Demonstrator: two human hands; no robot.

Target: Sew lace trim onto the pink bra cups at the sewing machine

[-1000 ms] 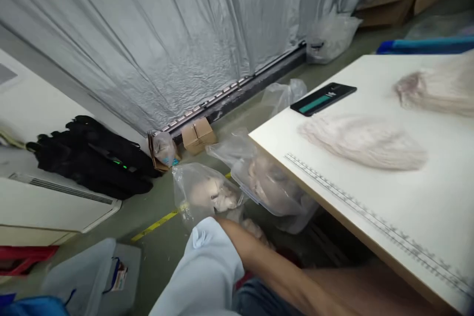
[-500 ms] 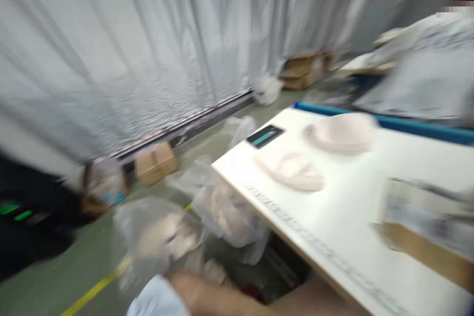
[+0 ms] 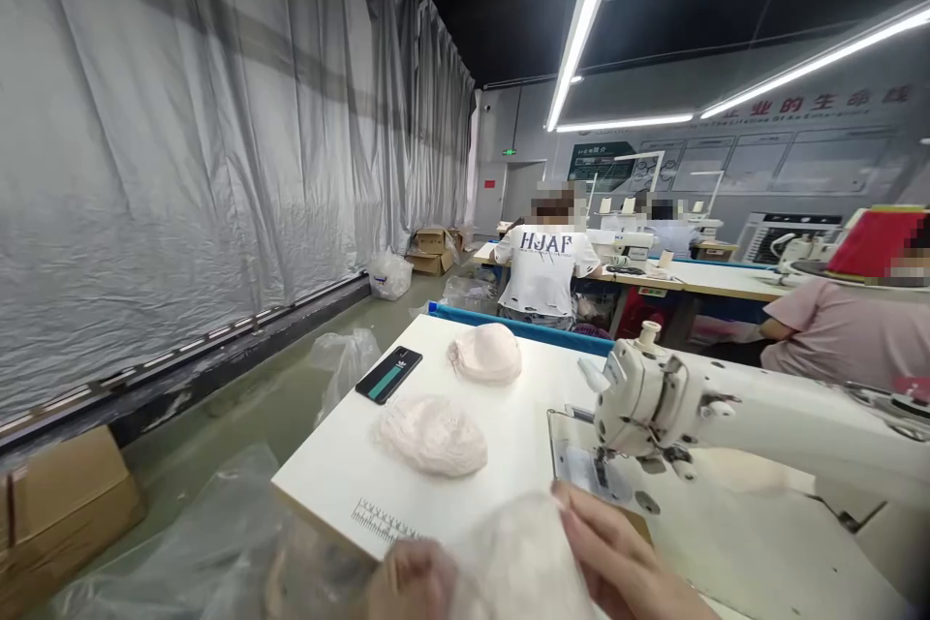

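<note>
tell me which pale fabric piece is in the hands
The blurred piece at bottom centre, between the left hand and right hand; the two pieces near the phone lie on the tabletop.

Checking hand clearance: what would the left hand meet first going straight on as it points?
Probably the pale pinkish-white, rounded fabric piece just right of the left hand; blur leaves contact and depth unclear.

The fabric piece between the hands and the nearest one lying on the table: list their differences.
The held piece is up between the left hand and right hand; the table piece rests on the white tabletop, touched by neither.
The held piece is cut off by the picture's bottom edge; the table piece shows whole.
The held piece stands more upright; the table piece lies low.
Both are pale fabric.
</note>
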